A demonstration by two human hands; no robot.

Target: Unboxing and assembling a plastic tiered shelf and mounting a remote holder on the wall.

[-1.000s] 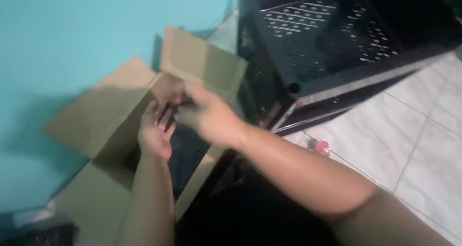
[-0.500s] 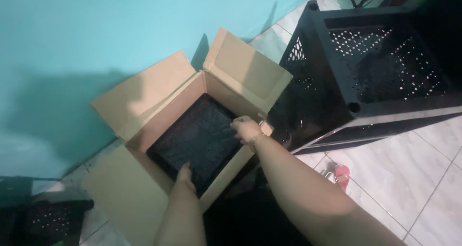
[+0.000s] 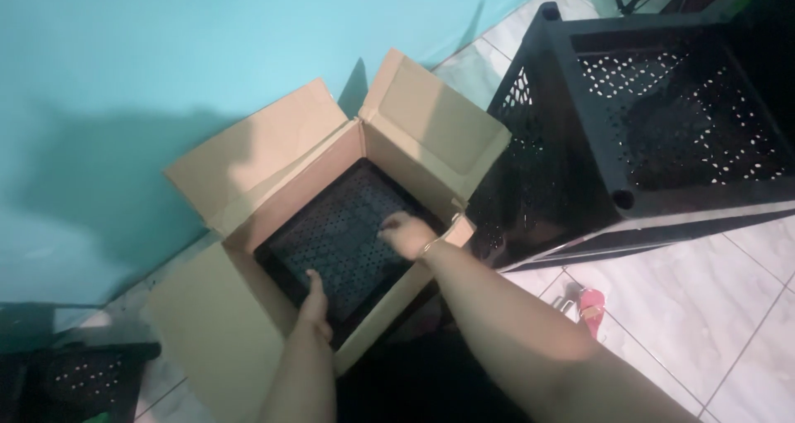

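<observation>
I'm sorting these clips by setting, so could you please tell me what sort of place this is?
Probably a room in a home, used for unpacking: a white tiled floor, a plain turquoise wall, an open cardboard box on the floor with both hands inside it, and a black perforated plastic crate beside it.

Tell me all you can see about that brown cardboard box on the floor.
The cardboard box is plain brown, open at the top with four flaps folded outward. It sits on the pale tiled floor against a turquoise wall, beside a black perforated crate. Inside lies a black perforated panel, nearly filling it. The left hand touches the panel's near edge; the right hand rests on its right side.
</observation>
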